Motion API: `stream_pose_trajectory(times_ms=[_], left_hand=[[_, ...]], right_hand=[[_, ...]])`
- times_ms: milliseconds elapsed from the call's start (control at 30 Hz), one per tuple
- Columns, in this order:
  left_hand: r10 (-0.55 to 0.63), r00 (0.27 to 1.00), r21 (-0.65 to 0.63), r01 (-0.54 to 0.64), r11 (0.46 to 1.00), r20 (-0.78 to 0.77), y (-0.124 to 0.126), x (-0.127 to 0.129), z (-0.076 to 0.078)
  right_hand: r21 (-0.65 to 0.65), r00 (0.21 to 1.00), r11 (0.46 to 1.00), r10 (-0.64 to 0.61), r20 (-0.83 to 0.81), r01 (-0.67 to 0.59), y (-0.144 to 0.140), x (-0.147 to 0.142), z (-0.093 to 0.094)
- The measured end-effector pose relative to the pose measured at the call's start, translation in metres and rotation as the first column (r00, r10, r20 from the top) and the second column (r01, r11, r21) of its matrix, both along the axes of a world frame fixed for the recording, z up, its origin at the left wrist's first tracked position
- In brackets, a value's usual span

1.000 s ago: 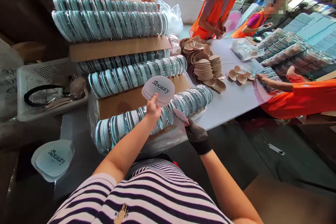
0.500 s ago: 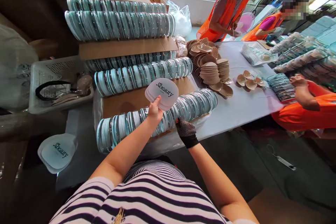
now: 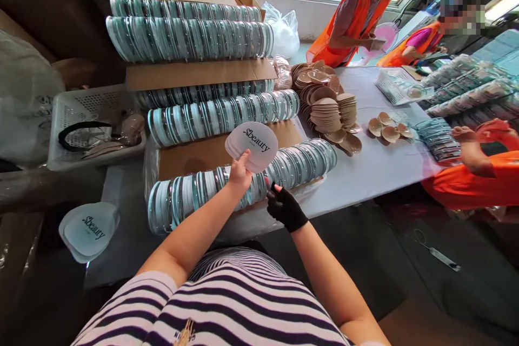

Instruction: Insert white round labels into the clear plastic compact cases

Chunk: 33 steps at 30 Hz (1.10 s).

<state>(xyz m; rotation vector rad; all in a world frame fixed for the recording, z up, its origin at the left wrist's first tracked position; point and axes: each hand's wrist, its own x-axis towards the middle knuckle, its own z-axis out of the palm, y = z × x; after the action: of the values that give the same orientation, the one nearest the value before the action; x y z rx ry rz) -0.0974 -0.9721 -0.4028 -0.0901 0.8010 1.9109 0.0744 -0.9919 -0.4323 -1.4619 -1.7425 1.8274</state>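
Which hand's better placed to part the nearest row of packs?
Probably the right: the gloved right hand is right by the nearest row, no card visible in it, while the left hand holds printed cards.

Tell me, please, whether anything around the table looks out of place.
Perhaps one thing: a white strip with a thin loop seems to lie alone on the dark floor, away from the table. The printed sheets in the left hand look undamaged.
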Motion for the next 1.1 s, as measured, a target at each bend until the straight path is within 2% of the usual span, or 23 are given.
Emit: stream_pose_trajectory(times_ms=[100,133,167,200,233,267,333,467,533,567,600,667,700,733,767,800,867,900,933,967,1000,1067,1100], left_hand=[[0.019,0.999,-0.001,-0.019,1.0,-0.032,0.003,0.003,-0.002],[0.023,0.999,-0.012,-0.023,1.0,-0.039,0.004,0.004,-0.002],[0.025,0.999,-0.027,-0.026,0.999,-0.046,0.005,0.006,-0.001],[0.03,0.998,-0.043,-0.032,0.999,-0.052,0.005,0.007,-0.001],[0.039,0.997,-0.058,-0.042,0.997,-0.059,0.004,0.008,0.0],[0.05,0.996,-0.067,-0.055,0.996,-0.068,0.003,0.009,0.002],[0.072,0.994,-0.066,-0.077,0.995,-0.083,-0.004,0.011,0.005],[0.089,0.988,-0.066,-0.098,0.993,-0.125,-0.024,0.008,0.009],[0.092,0.986,-0.092,-0.106,0.99,-0.142,-0.033,0.005,0.01],[0.087,0.986,-0.105,-0.103,0.989,-0.141,-0.036,0.004,0.01],[0.081,0.988,-0.114,-0.097,0.989,-0.132,-0.04,0.004,0.009],[0.066,0.993,-0.114,-0.076,0.991,-0.094,-0.045,0.005,0.009],[0.053,0.996,-0.107,-0.06,0.992,-0.066,-0.047,0.006,0.008],[0.043,0.998,-0.104,-0.046,0.994,-0.035,-0.049,0.007,0.008],[0.037,0.999,-0.107,-0.037,0.994,-0.004,-0.05,0.007,0.008],[0.034,0.999,-0.119,-0.031,0.992,0.024,-0.05,0.006,0.008],[0.041,0.997,-0.141,-0.031,0.989,0.07,-0.05,0.0,0.009],[0.052,0.995,-0.139,-0.04,0.989,0.083,-0.048,-0.005,0.01],[0.064,0.993,-0.124,-0.052,0.991,0.094,-0.046,-0.011,0.011],[0.077,0.991,-0.1,-0.067,0.993,0.106,-0.044,-0.018,0.012],[0.089,0.989,-0.075,-0.081,0.994,0.12,-0.041,-0.023,0.012],[0.104,0.983,-0.033,-0.1,0.994,0.148,-0.035,-0.032,0.013],[0.108,0.982,-0.024,-0.105,0.994,0.158,-0.033,-0.035,0.012]], right_hand=[[-0.034,0.999,0.999,0.008,-0.037,-0.01,0.012,0.006,0.012],[0.021,1.0,1.0,-0.003,-0.01,0.003,0.02,0.009,0.019],[0.127,0.999,0.991,-0.036,0.018,0.033,0.03,0.01,0.027],[0.275,0.996,0.958,-0.088,0.031,0.076,0.04,0.01,0.036],[0.435,0.989,0.892,-0.144,0.018,0.122,0.05,0.008,0.045],[0.578,0.982,0.8,-0.19,-0.007,0.159,0.059,0.004,0.053],[0.753,0.977,0.643,-0.211,-0.005,0.143,0.068,-0.008,0.066],[0.886,0.972,0.457,-0.167,0.165,-0.072,0.047,-0.035,0.073],[0.915,0.979,0.402,-0.176,0.106,-0.027,0.028,-0.046,0.069],[0.907,0.982,0.42,-0.185,0.05,0.033,0.021,-0.051,0.067],[0.873,0.981,0.477,-0.193,-0.006,0.099,0.017,-0.056,0.064],[0.735,0.972,0.644,-0.215,-0.094,0.214,0.015,-0.066,0.059],[0.655,0.96,0.705,-0.243,-0.136,0.272,0.017,-0.069,0.057],[0.592,0.94,0.731,-0.29,-0.181,0.34,0.019,-0.069,0.055],[0.556,0.907,0.717,-0.353,-0.231,0.421,0.021,-0.066,0.054],[0.545,0.858,0.664,-0.43,-0.282,0.512,0.022,-0.059,0.054],[0.584,0.751,0.504,-0.577,-0.321,0.637,0.014,-0.033,0.054],[0.635,0.727,0.448,-0.629,-0.276,0.629,0.005,-0.016,0.055],[0.703,0.729,0.432,-0.66,-0.18,0.565,-0.006,0.003,0.055],[0.766,0.744,0.454,-0.667,-0.046,0.455,-0.02,0.021,0.055],[0.805,0.759,0.503,-0.643,0.104,0.316,-0.035,0.037,0.054],[0.804,0.772,0.593,-0.531,0.35,0.043,-0.063,0.057,0.05],[0.786,0.775,0.615,-0.465,0.427,-0.065,-0.074,0.06,0.047]])
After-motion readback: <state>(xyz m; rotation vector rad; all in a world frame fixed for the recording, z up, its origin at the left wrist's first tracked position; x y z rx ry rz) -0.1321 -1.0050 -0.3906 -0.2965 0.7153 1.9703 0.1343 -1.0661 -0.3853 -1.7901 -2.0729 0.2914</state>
